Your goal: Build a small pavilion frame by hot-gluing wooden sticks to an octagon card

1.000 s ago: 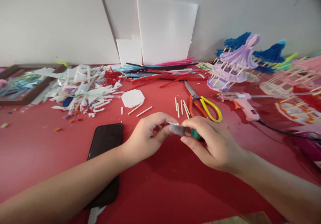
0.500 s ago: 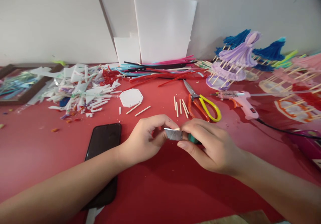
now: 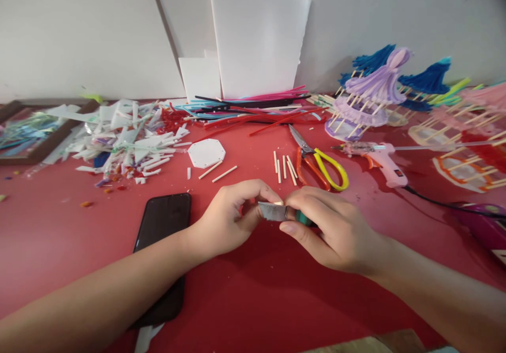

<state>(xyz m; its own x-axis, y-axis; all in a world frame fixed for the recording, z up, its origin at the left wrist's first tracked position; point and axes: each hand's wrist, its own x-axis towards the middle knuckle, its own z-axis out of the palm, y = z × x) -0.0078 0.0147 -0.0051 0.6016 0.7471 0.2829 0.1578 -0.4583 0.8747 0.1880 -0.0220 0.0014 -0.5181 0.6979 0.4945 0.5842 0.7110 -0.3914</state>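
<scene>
My right hand (image 3: 332,226) is closed round the green handle of a utility knife (image 3: 272,212), its broad metal blade pointing left. My left hand (image 3: 233,213) pinches a short wooden stick (image 3: 279,203), whose pale end shows just above the blade; most of the stick is hidden by fingers and blade. Beyond the hands lie several cut wooden sticks (image 3: 284,168) and scissors (image 3: 312,160) with one orange and one yellow handle. Two more sticks (image 3: 224,174) rest beside a white octagonal foam piece (image 3: 206,153) with small holes along its edge.
A black phone (image 3: 164,221) lies under my left forearm. White scraps (image 3: 126,137) are heaped at the left, pipe cleaners (image 3: 253,109) along the back. A pink glue gun (image 3: 379,158) with its cord and carousel-like models (image 3: 363,95) stand at the right. White boards (image 3: 261,42) lean on the wall.
Almost nothing differs. The knife blade has tilted very slightly against the stick, and both hands keep their place and hold.
</scene>
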